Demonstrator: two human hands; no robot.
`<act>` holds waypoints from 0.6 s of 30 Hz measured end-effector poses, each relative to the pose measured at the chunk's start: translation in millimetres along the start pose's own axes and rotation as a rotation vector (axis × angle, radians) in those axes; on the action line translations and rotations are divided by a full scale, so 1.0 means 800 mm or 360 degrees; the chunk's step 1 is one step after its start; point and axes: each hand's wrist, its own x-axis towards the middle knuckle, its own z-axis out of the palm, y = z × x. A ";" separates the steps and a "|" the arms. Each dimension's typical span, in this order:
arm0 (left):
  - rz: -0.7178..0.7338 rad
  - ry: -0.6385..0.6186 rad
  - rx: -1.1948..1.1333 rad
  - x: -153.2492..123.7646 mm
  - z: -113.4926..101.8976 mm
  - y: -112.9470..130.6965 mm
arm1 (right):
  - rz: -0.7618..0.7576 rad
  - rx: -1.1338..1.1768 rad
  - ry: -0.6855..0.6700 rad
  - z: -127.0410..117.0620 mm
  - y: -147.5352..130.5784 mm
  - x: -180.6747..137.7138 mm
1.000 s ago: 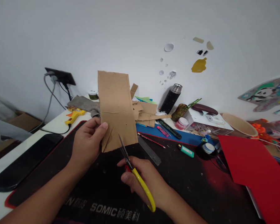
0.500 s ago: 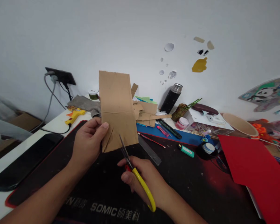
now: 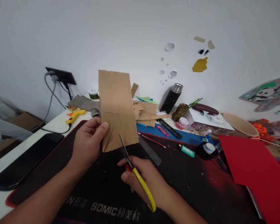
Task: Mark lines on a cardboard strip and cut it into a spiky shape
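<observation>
My left hand (image 3: 87, 143) pinches the lower left edge of a tall brown cardboard piece (image 3: 116, 105), held upright above the black desk mat (image 3: 102, 199). A slanted cut shows near the cardboard's bottom left corner. My right hand (image 3: 142, 179) grips yellow-handled scissors (image 3: 136, 175); their blades point up and their tips meet the cardboard's bottom edge near its middle.
Behind the cardboard lie cardboard scraps (image 3: 146, 113), a grey cloth (image 3: 85, 104), a yellow glue gun (image 3: 74, 115) and a black flask (image 3: 170, 98). A metal ruler (image 3: 149, 151), pens, a green lighter (image 3: 186, 151) and tape roll (image 3: 208, 148) sit mid-desk. Red paper (image 3: 254, 174) lies right, a black pad (image 3: 21, 163) left.
</observation>
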 end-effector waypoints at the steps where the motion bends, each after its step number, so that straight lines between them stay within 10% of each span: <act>1: 0.0002 -0.0003 0.0001 0.000 0.000 -0.001 | -0.0001 -0.0002 0.0000 0.000 0.000 0.000; 18: -0.0006 -0.0017 -0.0030 0.000 0.001 -0.005 | -0.0012 -0.0009 0.0018 0.001 -0.001 0.000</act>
